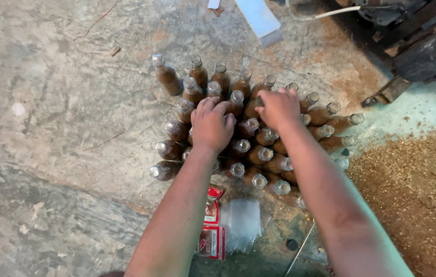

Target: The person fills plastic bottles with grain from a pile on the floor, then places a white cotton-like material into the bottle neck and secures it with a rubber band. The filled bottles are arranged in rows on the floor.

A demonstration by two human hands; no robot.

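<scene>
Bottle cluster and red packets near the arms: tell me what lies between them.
In the head view, a clear plastic bag lies just below the bottle cluster, beside the red packets, on sawdust-strewn concrete floor.

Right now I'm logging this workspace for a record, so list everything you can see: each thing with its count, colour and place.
bottles: a few dozen, clear glass with brown filling, uncapped, packed upright on the floor, centre
red packets: at least two, red and white, near edge of the cluster
clear plastic bags: small pile, transparent, beside the packets
sawdust: one heap, tan, right
white block: one, pale, top
floor: grey concrete
left hand: resting on bottle tops
right hand: resting on bottle tops
</scene>
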